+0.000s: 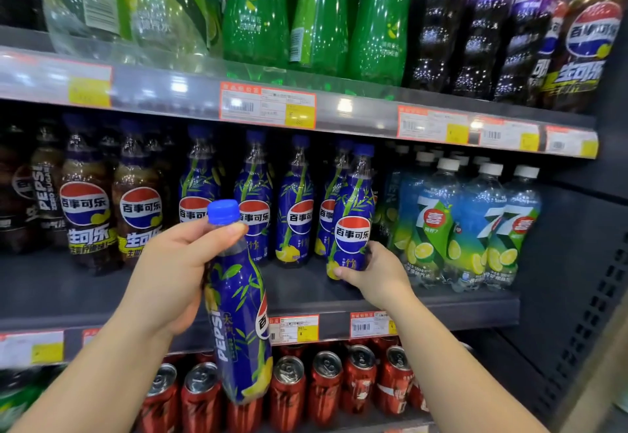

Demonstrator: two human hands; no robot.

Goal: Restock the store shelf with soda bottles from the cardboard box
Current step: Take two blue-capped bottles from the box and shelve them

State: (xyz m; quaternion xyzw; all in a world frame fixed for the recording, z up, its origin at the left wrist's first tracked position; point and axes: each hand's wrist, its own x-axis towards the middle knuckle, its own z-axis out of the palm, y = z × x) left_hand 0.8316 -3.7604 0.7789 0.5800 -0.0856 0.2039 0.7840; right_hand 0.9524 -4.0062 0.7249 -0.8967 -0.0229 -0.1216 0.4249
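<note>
My left hand (173,272) grips a blue Pepsi bottle (241,327) around its neck, just under the blue cap, and holds it in front of the middle shelf (85,296). My right hand (377,272) grips the base of a second blue Pepsi bottle (351,215), which stands upright near the front of that shelf, at the right end of a row of matching blue bottles (253,194). The cardboard box is out of view.
Dark cola bottles (85,201) stand left of the blue row and 7-Up bottles (469,225) right of it. Green and purple bottles (316,14) fill the upper shelf. Red cans (326,385) line the lower shelf. A dark perforated side panel (584,296) closes the right.
</note>
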